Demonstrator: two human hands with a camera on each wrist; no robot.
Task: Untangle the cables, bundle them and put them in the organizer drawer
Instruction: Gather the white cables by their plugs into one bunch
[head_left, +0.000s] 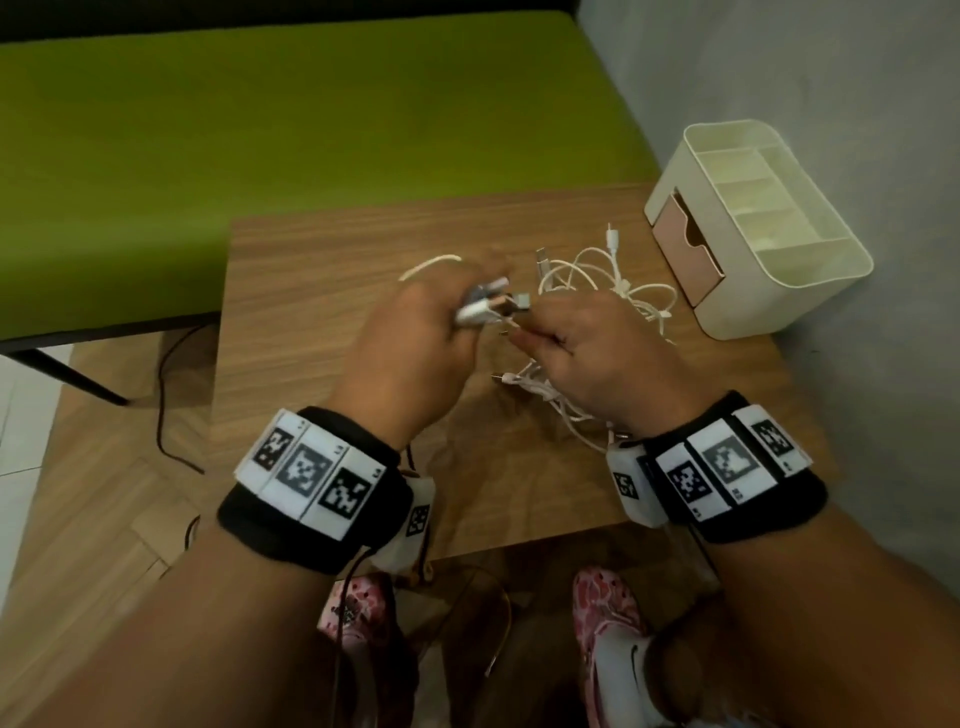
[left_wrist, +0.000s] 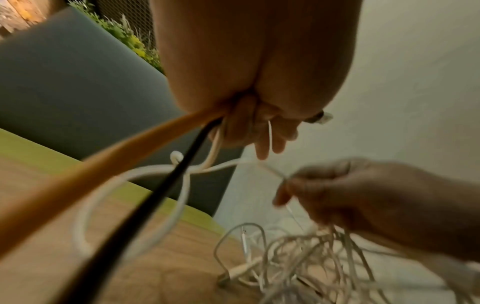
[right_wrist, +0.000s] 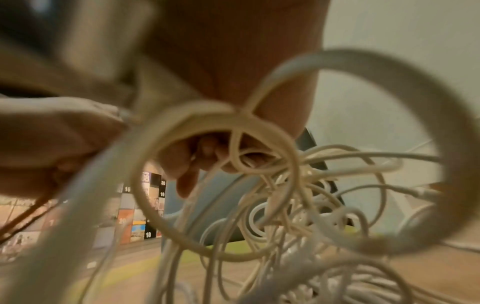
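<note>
A tangle of white cables (head_left: 597, 280) lies on the small wooden table (head_left: 322, 312), reaching from its middle toward the right. My left hand (head_left: 421, 332) is curled round a handful of cable plug ends (head_left: 491, 304) that stick out to the right; a white loop (head_left: 428, 262) shows behind it. My right hand (head_left: 587, 343) holds strands of the tangle, which hang below it (head_left: 540, 387). In the left wrist view my left hand (left_wrist: 249, 125) grips white cable and my right hand (left_wrist: 350, 197) pinches a thin strand above the tangle (left_wrist: 298, 259). Loops of cable (right_wrist: 215, 181) fill the right wrist view.
A cream organizer (head_left: 763, 223) stands at the table's back right, its pink drawer (head_left: 685, 249) partly pulled out toward the cables. A green bench (head_left: 260, 145) runs behind the table. A grey wall is at the right. A black cord (head_left: 166, 395) trails on the floor at the left.
</note>
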